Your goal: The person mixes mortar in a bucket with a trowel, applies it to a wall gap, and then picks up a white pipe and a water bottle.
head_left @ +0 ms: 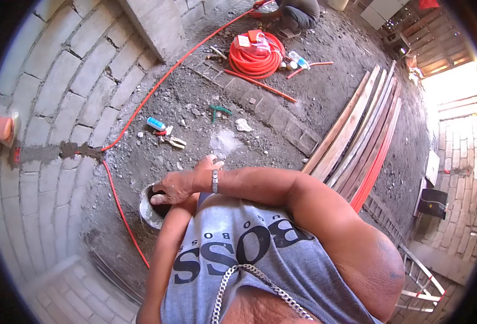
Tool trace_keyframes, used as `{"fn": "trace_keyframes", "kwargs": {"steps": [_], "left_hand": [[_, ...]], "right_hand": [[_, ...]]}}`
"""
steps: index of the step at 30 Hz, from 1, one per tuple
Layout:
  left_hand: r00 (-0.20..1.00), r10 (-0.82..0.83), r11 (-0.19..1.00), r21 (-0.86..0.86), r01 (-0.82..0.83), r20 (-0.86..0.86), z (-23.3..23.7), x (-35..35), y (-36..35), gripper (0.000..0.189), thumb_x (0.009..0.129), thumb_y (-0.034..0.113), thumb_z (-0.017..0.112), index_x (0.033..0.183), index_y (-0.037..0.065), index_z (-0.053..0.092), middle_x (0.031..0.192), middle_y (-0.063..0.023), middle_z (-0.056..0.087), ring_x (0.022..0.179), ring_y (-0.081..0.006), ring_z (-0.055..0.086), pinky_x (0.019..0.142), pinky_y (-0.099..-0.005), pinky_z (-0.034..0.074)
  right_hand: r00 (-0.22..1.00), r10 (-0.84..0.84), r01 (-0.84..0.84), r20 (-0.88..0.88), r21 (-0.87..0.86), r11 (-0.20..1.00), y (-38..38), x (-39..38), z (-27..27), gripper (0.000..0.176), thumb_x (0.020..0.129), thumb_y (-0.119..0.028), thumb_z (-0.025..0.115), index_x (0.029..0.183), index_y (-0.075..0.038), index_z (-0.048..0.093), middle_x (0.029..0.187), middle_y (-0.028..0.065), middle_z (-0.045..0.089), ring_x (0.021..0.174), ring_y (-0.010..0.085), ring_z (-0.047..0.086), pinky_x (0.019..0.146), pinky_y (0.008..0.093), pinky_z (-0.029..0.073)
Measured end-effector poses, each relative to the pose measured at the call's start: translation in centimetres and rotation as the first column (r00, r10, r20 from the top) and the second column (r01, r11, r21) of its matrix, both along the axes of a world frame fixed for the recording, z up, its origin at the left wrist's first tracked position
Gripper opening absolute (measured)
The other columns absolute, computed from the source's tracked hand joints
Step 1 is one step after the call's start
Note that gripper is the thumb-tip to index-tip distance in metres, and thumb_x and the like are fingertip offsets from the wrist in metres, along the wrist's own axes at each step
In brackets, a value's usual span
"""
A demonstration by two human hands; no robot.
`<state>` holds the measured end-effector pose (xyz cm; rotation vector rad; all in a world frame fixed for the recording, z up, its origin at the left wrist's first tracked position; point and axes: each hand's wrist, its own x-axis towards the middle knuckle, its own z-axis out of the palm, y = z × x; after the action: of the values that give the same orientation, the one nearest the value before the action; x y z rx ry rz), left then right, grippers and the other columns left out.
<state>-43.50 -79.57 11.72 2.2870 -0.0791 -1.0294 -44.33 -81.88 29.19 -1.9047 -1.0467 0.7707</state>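
My right hand [175, 188], with a metal-banded watch [215, 181] on its wrist, reaches across to the left over the dark opening of a whitish round container [145, 208]. Its fingers are bent but apart, and no object shows in them. My left hand [208, 162] lies beyond the right wrist, its forearm crossing underneath. It is partly hidden; the visible fingertips look apart and empty. Just past it is a patch of pale powder [225, 142] on the ground. Pliers [173, 141] and a blue-labelled tube [156, 123] lie farther up and left.
An orange hose [157, 92] runs along the block wall [68, 75]. Beyond are a hose coil [254, 62], a metal lattice strip [260, 105] and a crouching person [298, 13]. Long wooden boards [346, 124] lie at right; a green tool [219, 110] is nearer.
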Motion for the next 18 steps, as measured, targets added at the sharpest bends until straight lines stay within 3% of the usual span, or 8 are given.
{"fn": "trace_keyframes", "kwargs": {"steps": [5, 7, 9, 11, 13, 14, 16, 18], "left_hand": [[0.767, -0.156, 0.985, 0.040, 0.167, 0.622, -4.1, -2.2, 3.4, 0.042, 0.079, 0.032, 0.059, 0.108, 0.001, 0.056, 0.098, -0.0174, 0.062, 0.092, -0.0318, 0.059, 0.081, -0.0370, 0.046], [0.514, -0.207, 0.971, 0.109, 0.214, 0.832, -4.9, -3.8, 5.2, 0.040, 0.081, 0.031, 0.058, 0.106, 0.000, 0.056, 0.095, -0.0157, 0.063, 0.089, -0.0308, 0.060, 0.080, -0.0369, 0.047], [0.990, 0.043, 0.999, -0.001, -0.044, 0.134, -0.6, -3.3, 7.2, 0.040, 0.081, 0.027, 0.060, 0.108, -0.003, 0.056, 0.093, -0.0131, 0.064, 0.087, -0.0216, 0.061, 0.077, -0.0323, 0.047], [0.801, 0.596, 0.774, -0.298, -0.559, 0.046, 1.8, -6.4, 9.3, 0.038, 0.078, 0.022, 0.065, 0.105, -0.004, 0.058, 0.092, -0.0101, 0.065, 0.084, -0.0162, 0.060, 0.072, -0.0279, 0.047], [0.637, 0.760, 0.533, -0.436, -0.725, -0.130, 4.5, -7.9, 11.9, 0.034, 0.078, 0.016, 0.065, 0.106, -0.001, 0.059, 0.090, -0.0040, 0.061, 0.084, -0.0079, 0.057, 0.066, -0.0184, 0.045], [0.577, 0.794, 0.419, -0.518, -0.746, -0.191, 6.3, -8.5, 12.9, 0.033, 0.080, 0.017, 0.063, 0.108, 0.000, 0.058, 0.097, -0.0053, 0.060, 0.086, -0.0105, 0.058, 0.070, -0.0211, 0.047], [0.539, 0.801, 0.301, -0.603, -0.739, -0.261, 12.8, -8.6, 13.4, 0.039, 0.083, 0.022, 0.057, 0.115, 0.001, 0.052, 0.106, -0.0109, 0.059, 0.093, -0.0179, 0.058, 0.085, -0.0325, 0.046], [0.709, 0.647, 0.206, -0.830, -0.518, -0.282, 18.8, -8.4, 13.8, 0.047, 0.080, 0.029, 0.061, 0.114, -0.002, 0.052, 0.101, -0.0118, 0.060, 0.092, -0.0199, 0.058, 0.084, -0.0321, 0.045]], "right_hand": [[0.861, -0.056, 0.086, -0.506, 0.037, 0.996, -6.6, 1.5, 4.4, 0.052, 0.088, -0.046, 0.044, 0.116, -0.003, 0.051, 0.092, 0.0173, 0.062, 0.085, 0.0245, 0.060, 0.075, 0.0364, 0.048], [0.966, -0.183, 0.208, -0.182, 0.128, 0.970, -10.3, 2.4, -0.8, 0.047, 0.087, -0.038, 0.050, 0.116, -0.002, 0.052, 0.094, 0.0147, 0.062, 0.084, 0.0207, 0.060, 0.074, 0.0349, 0.048], [0.865, -0.456, 0.442, -0.209, -0.111, 0.890, -16.6, 2.7, -4.4, 0.040, 0.084, -0.032, 0.053, 0.111, -0.002, 0.056, 0.089, 0.0133, 0.064, 0.082, 0.0199, 0.061, 0.072, 0.0338, 0.049], [0.766, -0.606, 0.628, 0.212, -0.450, 0.636, -25.1, 1.2, -14.2, 0.027, 0.083, -0.027, 0.050, 0.088, -0.003, 0.061, 0.083, 0.0152, 0.063, 0.076, 0.0288, 0.060, 0.064, 0.0377, 0.048], [0.684, -0.572, 0.726, 0.453, -0.345, 0.595, -36.4, -4.6, -25.4, 0.017, 0.074, -0.019, 0.051, 0.074, -0.006, 0.062, 0.076, 0.0128, 0.062, 0.072, 0.0295, 0.060, 0.061, 0.0415, 0.047], [0.766, -0.399, 0.642, 0.504, -0.579, 0.502, -41.8, -8.6, -31.2, 0.014, 0.072, -0.018, 0.055, 0.065, -0.011, 0.064, 0.070, 0.0109, 0.062, 0.068, 0.0271, 0.061, 0.058, 0.0392, 0.047], [0.901, 0.258, 0.231, 0.348, -0.890, 0.393, -44.6, -15.1, -27.1, 0.014, 0.070, -0.023, 0.060, 0.059, -0.015, 0.064, 0.066, 0.0048, 0.063, 0.065, 0.0204, 0.062, 0.053, 0.0334, 0.046], [0.946, -0.005, 0.291, 0.324, -0.845, 0.448, -45.3, -20.7, -25.1, 0.013, 0.070, -0.023, 0.060, 0.063, -0.013, 0.062, 0.066, 0.0050, 0.063, 0.064, 0.0188, 0.062, 0.050, 0.0321, 0.046]]}}
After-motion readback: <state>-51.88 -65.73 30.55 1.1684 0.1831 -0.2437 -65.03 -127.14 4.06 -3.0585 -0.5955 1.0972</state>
